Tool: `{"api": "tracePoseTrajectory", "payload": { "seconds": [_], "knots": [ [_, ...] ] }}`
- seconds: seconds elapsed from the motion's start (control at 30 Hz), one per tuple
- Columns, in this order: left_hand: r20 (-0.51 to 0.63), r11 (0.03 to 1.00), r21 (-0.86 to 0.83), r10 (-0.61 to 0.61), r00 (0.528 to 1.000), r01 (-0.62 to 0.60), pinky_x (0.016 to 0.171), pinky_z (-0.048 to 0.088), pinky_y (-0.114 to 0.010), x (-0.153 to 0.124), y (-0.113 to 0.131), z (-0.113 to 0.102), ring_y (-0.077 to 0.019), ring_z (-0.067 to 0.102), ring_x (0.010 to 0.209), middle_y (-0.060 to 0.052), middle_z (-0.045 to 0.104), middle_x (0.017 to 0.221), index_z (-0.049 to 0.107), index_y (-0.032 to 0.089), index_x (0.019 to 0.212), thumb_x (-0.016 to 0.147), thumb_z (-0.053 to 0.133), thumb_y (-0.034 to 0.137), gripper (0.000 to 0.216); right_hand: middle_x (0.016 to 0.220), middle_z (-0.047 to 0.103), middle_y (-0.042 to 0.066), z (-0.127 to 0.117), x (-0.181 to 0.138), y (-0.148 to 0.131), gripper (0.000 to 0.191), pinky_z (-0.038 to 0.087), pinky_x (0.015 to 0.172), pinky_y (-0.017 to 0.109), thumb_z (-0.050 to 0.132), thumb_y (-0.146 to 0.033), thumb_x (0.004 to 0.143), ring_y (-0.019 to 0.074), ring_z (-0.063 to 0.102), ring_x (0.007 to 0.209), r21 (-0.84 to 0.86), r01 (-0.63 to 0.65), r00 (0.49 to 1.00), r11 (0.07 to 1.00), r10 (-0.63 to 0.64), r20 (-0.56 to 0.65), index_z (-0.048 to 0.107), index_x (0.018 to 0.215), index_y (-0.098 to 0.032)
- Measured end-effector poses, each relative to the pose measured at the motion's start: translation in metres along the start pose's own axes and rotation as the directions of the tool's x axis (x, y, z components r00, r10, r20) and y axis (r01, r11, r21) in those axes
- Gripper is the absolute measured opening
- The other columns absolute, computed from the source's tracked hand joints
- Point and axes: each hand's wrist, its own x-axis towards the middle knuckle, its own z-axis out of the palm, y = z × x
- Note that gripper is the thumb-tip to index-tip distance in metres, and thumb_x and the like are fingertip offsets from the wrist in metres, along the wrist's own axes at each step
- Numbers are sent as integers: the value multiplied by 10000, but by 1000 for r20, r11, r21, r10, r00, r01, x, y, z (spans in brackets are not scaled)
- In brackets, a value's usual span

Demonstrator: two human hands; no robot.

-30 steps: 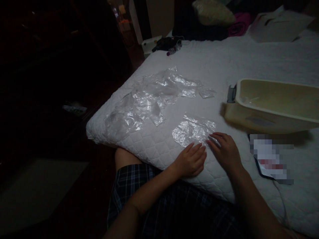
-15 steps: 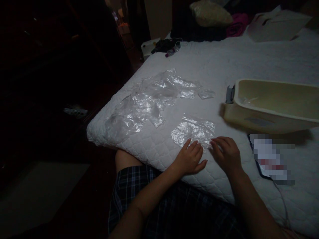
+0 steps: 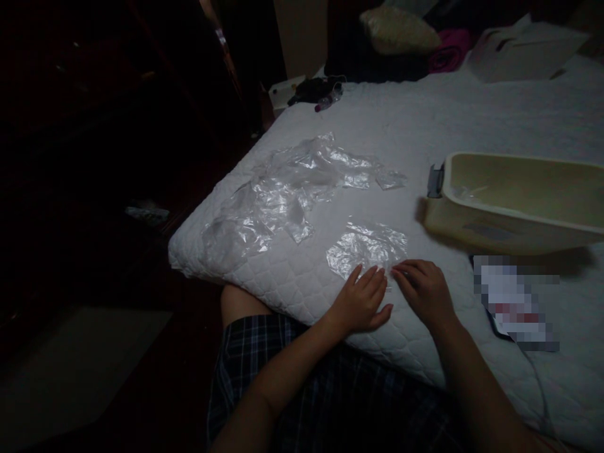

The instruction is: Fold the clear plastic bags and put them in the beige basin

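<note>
Mattress point(image 3: 425, 119) in white quilting fills a dim bedroom, its near corner over the person's plaid shorts point(image 3: 292, 384). Crumpled clear plastic bags point(image 3: 278, 195) lie heaped toward the left edge, and a beige plastic bin point(image 3: 514, 201) sits at right, near the hands. A small clear plastic bag point(image 3: 365, 248), wrinkled and flat, rests before both hands: left hand point(image 3: 361, 302) and right hand point(image 3: 425, 292) lie palm-down, fingers spread, fingertips touching its near edge.

Small clear plastic bag point(image 3: 365, 248) — thin film, crinkled, glossy. Left of it, pile of plastic bags point(image 3: 278, 192), same shiny wrinkled film. Beneath, mattress cover point(image 3: 472, 113) — white quilted cloth, matt. Right of the bag, cream bin point(image 3: 514, 201), smooth hard plastic, dull sheen.
</note>
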Motion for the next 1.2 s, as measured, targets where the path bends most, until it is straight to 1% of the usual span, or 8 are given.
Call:
{"api": "tracePoseTrajectory", "payload": {
  "seconds": [0.3, 0.47, 0.57, 0.67, 0.8, 0.9, 0.97, 1.2],
  "knots": [
    [-109, 997, 75, 35, 993, -27, 1111, 260, -513, -1, -1, 0, -294, 416, 1291, -162, 512, 1336, 499, 59, 1250, 882, 380, 394, 511, 978, 681, 68, 0, -1, 2, 161, 438, 824, 434, 548, -322, 862, 238, 594, 918, 46, 4, 1000, 999, -5, 9, 675, 908, -236],
    [-157, 999, 36, 16, 987, -10, 1074, 314, -512, -2, 0, -5, -289, 429, 1281, -187, 529, 1305, 538, 67, 1192, 862, 422, 386, 473, 1031, 665, 88, -1, -2, 0, 160, 463, 838, 440, 554, -296, 851, 243, 597, 939, 95, -21, 993, 995, 32, -117, 665, 944, -228],
    [-214, 994, -52, -110, 971, 101, 1017, 390, -488, -1, -9, -15, -265, 472, 1240, -163, 578, 1239, 592, 115, 1098, 852, 460, 333, 355, 960, 656, 92, -4, -2, -3, 167, 485, 799, 429, 537, -312, 857, 243, 604, 898, 120, -137, 964, 983, 160, -212, 659, 930, -224],
    [-279, 922, -193, -381, 882, 337, 924, 466, -440, 8, -32, -30, -236, 552, 1110, -97, 657, 1052, 644, 165, 903, 850, 482, 252, 192, 880, 650, 84, -8, 1, -1, 209, 493, 737, 397, 498, -348, 876, 227, 609, 815, 146, -286, 909, 947, 317, -272, 655, 913, -214],
    [-37, 734, -393, -614, 789, 553, 785, 512, -330, 35, -80, -48, -173, 613, 827, -62, 667, 879, 656, 156, 878, 837, 524, 233, 158, 866, 669, 90, -13, 15, 9, 293, 491, 699, 375, 476, -422, 871, 226, 616, 774, 184, -421, 864, 888, 455, -217, 664, 896, -197],
    [203, 586, -459, -663, 720, 668, 781, 486, -287, 57, -111, -52, -154, 608, 791, -57, 666, 869, 668, 150, 830, 804, 551, 199, 130, 852, 694, 94, -12, 34, 16, 335, 481, 727, 367, 505, -461, 833, 234, 633, 775, 168, -478, 870, 862, 491, -42, 682, 860, -178],
    [353, 415, -529, -686, 637, 740, 778, 464, -265, 69, -124, -48, -143, 595, 777, -60, 659, 842, 669, 136, 787, 780, 566, 169, 108, 859, 703, 100, -9, 45, 18, 378, 470, 739, 353, 486, -477, 830, 237, 640, 790, 150, -499, 866, 853, 499, 47, 695, 866, -164],
    [512, 140, -605, -685, 517, 784, 548, 400, -213, 76, -133, -22, -78, 467, 502, 5, 518, 554, 626, 99, 714, 748, 620, 181, 89, 808, 710, 83, 6, 59, 19, 458, 422, 607, 331, 482, -580, 776, 251, 641, 751, -37, -599, 786, 800, 597, 159, 715, 866, -197]
  ]
}}
